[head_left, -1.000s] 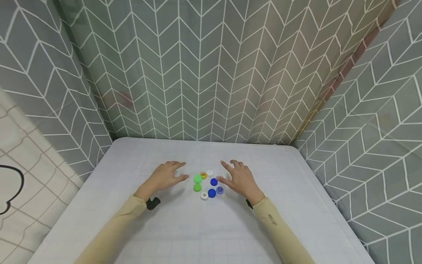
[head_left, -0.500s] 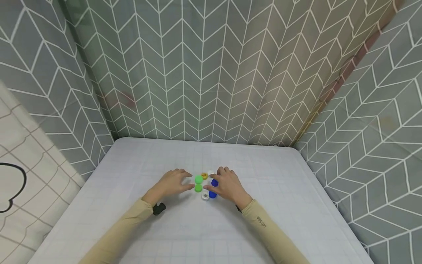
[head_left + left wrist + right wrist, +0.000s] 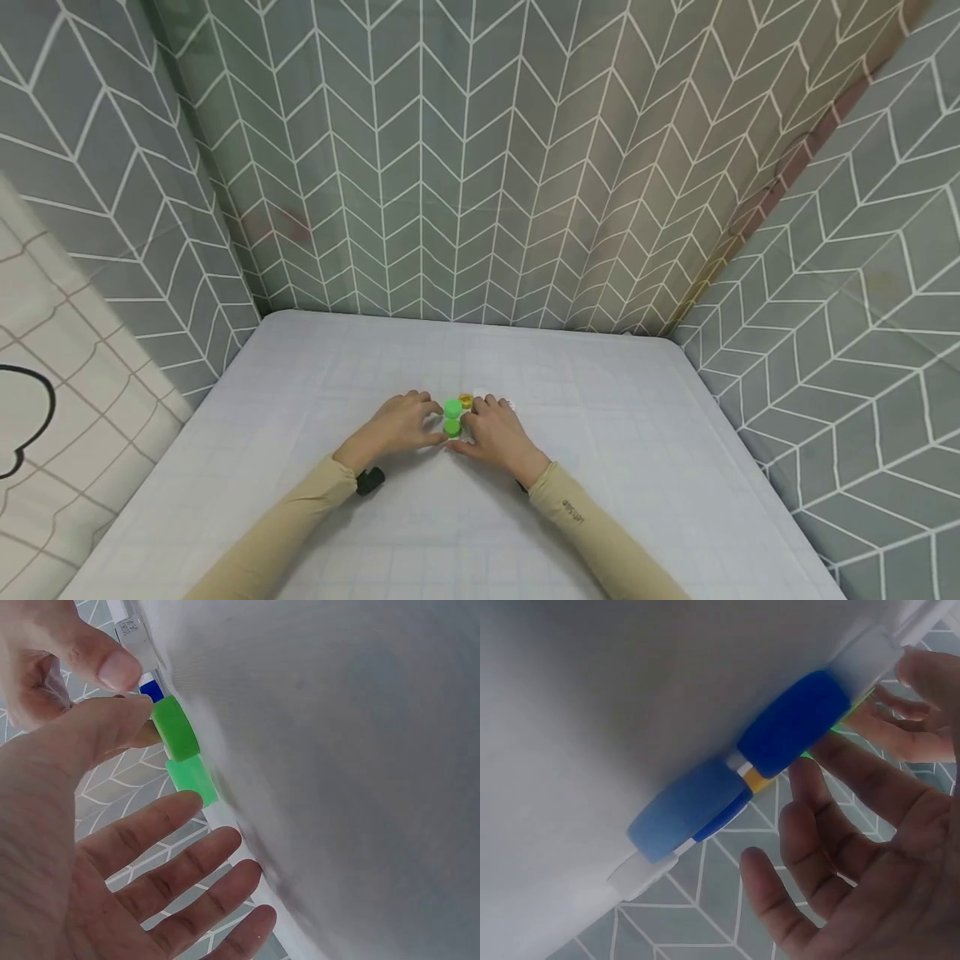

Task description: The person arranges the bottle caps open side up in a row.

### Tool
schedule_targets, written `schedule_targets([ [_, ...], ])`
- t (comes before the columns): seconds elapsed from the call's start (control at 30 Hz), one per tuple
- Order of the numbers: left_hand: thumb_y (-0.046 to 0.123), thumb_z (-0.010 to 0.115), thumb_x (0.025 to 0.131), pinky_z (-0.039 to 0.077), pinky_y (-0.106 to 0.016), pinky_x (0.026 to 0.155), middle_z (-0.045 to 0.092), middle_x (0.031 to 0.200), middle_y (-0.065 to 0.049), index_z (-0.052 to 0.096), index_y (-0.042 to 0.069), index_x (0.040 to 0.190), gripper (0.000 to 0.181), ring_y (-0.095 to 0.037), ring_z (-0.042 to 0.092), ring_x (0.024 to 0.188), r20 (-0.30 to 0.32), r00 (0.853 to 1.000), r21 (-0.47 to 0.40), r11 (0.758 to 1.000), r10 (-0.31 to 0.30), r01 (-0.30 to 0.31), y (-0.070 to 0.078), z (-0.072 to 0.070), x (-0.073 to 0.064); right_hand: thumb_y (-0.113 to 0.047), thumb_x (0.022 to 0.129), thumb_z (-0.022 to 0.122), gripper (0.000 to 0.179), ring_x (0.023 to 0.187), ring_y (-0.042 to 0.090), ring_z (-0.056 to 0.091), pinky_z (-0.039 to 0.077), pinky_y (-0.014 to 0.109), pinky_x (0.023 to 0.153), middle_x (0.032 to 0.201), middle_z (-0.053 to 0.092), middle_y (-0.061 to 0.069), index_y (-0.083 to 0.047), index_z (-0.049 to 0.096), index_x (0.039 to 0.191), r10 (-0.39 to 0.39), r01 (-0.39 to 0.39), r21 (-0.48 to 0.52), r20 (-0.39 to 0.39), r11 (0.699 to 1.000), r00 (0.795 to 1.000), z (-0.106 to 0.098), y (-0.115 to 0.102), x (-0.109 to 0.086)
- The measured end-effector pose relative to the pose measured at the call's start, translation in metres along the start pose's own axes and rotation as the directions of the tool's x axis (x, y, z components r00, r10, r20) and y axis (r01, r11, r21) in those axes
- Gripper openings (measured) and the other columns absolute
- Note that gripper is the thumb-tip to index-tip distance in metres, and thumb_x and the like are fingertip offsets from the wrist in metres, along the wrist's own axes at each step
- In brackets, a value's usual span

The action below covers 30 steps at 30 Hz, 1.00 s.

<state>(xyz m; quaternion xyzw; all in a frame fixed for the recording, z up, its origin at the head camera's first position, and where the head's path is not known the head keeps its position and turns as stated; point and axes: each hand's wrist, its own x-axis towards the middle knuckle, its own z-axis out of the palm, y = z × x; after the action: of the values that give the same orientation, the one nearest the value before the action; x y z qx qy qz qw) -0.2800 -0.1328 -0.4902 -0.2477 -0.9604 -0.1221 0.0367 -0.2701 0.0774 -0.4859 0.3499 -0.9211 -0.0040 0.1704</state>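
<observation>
Two green bottle caps point(image 3: 452, 408) lie between my hands on the white-covered table. My left hand point(image 3: 401, 423) is at their left, fingers spread. In the left wrist view, its thumb tip lies at the nearer green cap point(image 3: 176, 729) and its index fingertip at the lighter green cap point(image 3: 193, 780); contact is unclear. My right hand point(image 3: 497, 433) hovers over the blue and white caps, hiding most of them from the head camera. The right wrist view shows its loosely bent fingers beside a blue cap point(image 3: 795, 724), with the thumb close to a white cap point(image 3: 866, 664).
A yellow cap point(image 3: 466, 401) and a white cap point(image 3: 480, 393) lie just beyond the hands. A pale blue cap point(image 3: 690, 806) and another white cap point(image 3: 641, 876) stand in the right wrist view. Patterned curtains point(image 3: 465, 167) rise behind the table point(image 3: 585, 358).
Both hands have come inward. My right hand has moved left over the blue and white caps, and my left hand has moved right up to the green caps. The green caps stay about where they were.
</observation>
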Motion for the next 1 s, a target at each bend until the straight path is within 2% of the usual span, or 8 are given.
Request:
schedule_targets([
  [0.2, 0.053, 0.074, 0.077, 0.050, -0.035, 0.074, 0.065, 0.101, -0.002, 0.071, 0.015, 0.108, 0.049, -0.018, 0.059, 0.089, 0.014, 1.000, 0.014, 1.000, 0.010, -0.010, 0.0014, 0.0048, 0.0021, -0.058, 0.085, 0.063, 0.041, 0.083, 0.020, 0.056, 0.046, 0.039, 0.076, 0.093, 0.064, 0.002, -0.017, 0.071, 0.087, 0.020, -0.020, 0.016, 0.033, 1.000, 0.999, 0.0029, -0.0019, 0.0012],
  [0.43, 0.044, 0.076, 0.077, 0.046, -0.031, 0.066, 0.062, 0.092, 0.002, 0.073, 0.016, 0.102, 0.037, -0.014, 0.054, 0.079, 0.007, 1.000, 0.001, 1.000, 0.026, -0.026, 0.0056, 0.0094, 0.0027, -0.050, 0.083, 0.068, 0.035, 0.079, 0.019, 0.056, 0.042, 0.036, 0.074, 0.092, 0.066, 0.000, -0.018, 0.072, 0.093, 0.046, -0.046, -0.003, 0.051, 0.999, 0.998, 0.0048, -0.0058, 0.0030],
  [0.67, 0.039, 0.078, 0.077, 0.044, -0.029, 0.064, 0.060, 0.090, 0.004, 0.074, 0.019, 0.100, 0.031, -0.011, 0.051, 0.077, -0.007, 1.000, 0.007, 1.000, 0.020, -0.020, 0.0076, 0.0088, 0.0052, -0.044, 0.081, 0.072, 0.031, 0.075, 0.017, 0.054, 0.040, 0.032, 0.069, 0.087, 0.064, -0.001, -0.015, 0.073, 0.091, 0.059, -0.059, -0.031, 0.023, 0.998, 0.998, 0.0015, -0.0085, 0.0051],
  [1.0, 0.039, 0.076, 0.080, 0.044, -0.027, 0.066, 0.061, 0.091, 0.005, 0.075, 0.019, 0.101, 0.029, -0.010, 0.052, 0.079, 0.004, 1.000, -0.024, 1.000, 0.017, -0.017, 0.0076, 0.0073, 0.0077, -0.041, 0.082, 0.074, 0.029, 0.073, 0.015, 0.052, 0.039, 0.030, 0.067, 0.087, 0.063, -0.003, -0.015, 0.073, 0.095, 0.071, -0.072, 0.012, 0.054, 0.997, 0.996, 0.0020, -0.0083, 0.0075],
])
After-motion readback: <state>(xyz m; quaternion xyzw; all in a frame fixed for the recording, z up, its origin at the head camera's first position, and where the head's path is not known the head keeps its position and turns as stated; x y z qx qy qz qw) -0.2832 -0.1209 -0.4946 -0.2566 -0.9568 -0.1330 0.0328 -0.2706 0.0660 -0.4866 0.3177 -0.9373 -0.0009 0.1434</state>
